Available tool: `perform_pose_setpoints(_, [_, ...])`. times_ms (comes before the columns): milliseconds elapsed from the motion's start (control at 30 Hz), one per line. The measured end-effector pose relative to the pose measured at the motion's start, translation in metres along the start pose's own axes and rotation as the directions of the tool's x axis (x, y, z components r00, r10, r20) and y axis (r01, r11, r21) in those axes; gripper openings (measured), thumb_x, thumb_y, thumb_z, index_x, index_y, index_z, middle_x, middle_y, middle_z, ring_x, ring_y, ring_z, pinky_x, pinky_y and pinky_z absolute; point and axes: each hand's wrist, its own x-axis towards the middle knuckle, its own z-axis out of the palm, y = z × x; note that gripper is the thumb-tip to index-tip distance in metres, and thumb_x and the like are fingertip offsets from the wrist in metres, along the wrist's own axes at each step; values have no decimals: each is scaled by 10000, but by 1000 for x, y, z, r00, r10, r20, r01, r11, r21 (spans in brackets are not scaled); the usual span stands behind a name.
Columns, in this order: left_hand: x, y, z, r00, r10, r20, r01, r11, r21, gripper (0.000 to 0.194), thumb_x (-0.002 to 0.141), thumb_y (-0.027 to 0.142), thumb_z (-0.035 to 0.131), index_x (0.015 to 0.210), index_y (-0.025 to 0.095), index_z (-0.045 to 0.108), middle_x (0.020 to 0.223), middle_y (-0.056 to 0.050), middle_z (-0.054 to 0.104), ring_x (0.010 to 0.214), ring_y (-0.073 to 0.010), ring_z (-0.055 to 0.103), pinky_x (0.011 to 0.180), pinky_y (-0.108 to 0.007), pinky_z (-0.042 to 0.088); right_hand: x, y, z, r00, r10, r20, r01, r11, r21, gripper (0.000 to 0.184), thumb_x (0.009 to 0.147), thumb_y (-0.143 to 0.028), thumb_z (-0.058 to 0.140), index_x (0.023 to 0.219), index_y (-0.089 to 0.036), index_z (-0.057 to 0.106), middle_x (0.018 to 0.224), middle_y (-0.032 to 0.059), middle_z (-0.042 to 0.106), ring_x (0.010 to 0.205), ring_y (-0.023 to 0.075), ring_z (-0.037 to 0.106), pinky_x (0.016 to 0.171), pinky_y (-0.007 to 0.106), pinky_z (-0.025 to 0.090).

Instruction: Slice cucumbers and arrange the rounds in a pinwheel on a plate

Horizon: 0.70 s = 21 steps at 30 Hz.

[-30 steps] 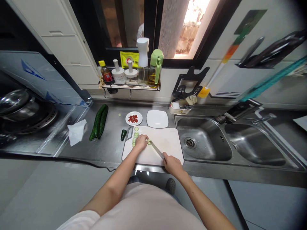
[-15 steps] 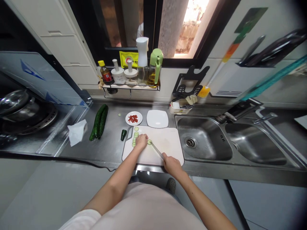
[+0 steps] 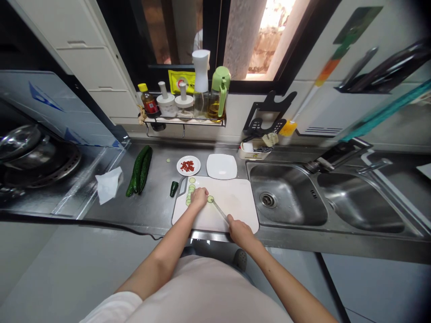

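Observation:
My right hand [image 3: 240, 229] grips the handle of a knife [image 3: 220, 210], its blade slanting up and left over the white cutting board [image 3: 232, 188]. A round cucumber slice [image 3: 210, 198] lies at the blade's tip. Just left of that slice, my left hand [image 3: 200, 197] is closed with curled fingers low over the board; what they hold, if anything, is hidden. Several pale green cucumber slices [image 3: 191, 189] lie in an overlapping column beside and partly behind this hand. A dark green cucumber end [image 3: 173, 189] rests on the counter left of the board.
Behind the board stand a plate of chopped red pieces [image 3: 187, 166] and a white square plate [image 3: 221, 166]. Whole cucumbers [image 3: 139, 170] and a crumpled white tissue [image 3: 108, 184] lie left. A double sink [image 3: 286, 193] is right. A condiment rack [image 3: 185, 121] hangs above.
The view has shifted very slightly. Both hands, the knife and the slices keep practically the same places on the board.

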Motion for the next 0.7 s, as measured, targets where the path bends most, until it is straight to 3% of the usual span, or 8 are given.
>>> perform_pose_setpoints(700, [2,0,1,1000,-11,-1,11,1000,-8,136,808,229,563,884,235,676,1020,-47,687,991,-202,608,852,-296,432,6,-4,-12,999,-52,-8,52,999,-1,367,854,-76,362,1212,-156,392,1026,169,649,951,245,628,717,301,397])
